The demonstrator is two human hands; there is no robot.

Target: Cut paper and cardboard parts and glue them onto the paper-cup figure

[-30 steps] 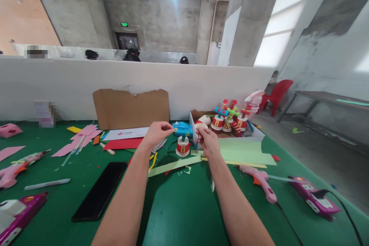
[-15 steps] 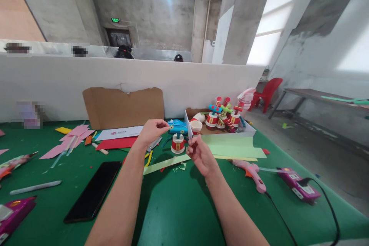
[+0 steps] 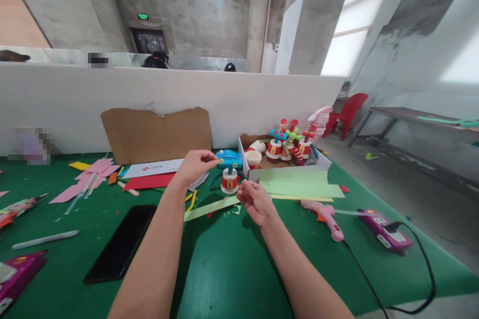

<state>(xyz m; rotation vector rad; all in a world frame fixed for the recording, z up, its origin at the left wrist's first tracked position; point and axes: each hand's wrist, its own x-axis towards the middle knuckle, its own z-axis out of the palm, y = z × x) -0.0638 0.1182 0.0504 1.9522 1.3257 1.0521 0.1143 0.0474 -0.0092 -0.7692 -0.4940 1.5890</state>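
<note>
My left hand (image 3: 197, 168) hangs above the table with thumb and fingertips pinched together; whatever they hold, if anything, is too small to make out. Lower and to the right, my right hand (image 3: 256, 201) has its fingers curled in, their tips pressed together, and I cannot tell what is between them. Between the two hands stands a small red and white paper cup figure (image 3: 229, 182) with dark coiled paper arms. A pale green paper strip (image 3: 209, 209) lies in front of it, its right end near my right fingertips. Behind sits a blue object (image 3: 229, 159) with round yellow spots.
A shallow box (image 3: 292, 164) holds several finished cup figures and a paper cup (image 3: 253, 160). Light green sheets (image 3: 299, 184) and a pink glue gun (image 3: 325, 217) lie at right, its cord trailing forward. A phone (image 3: 121, 244), yellow-handled tool (image 3: 192, 200) and pink paper (image 3: 92, 177) lie left.
My right hand has shifted slightly left, closer to the cup figure and my left hand. The left hand keeps its pinch, nearly unmoved. The whole view has shifted a little.
</note>
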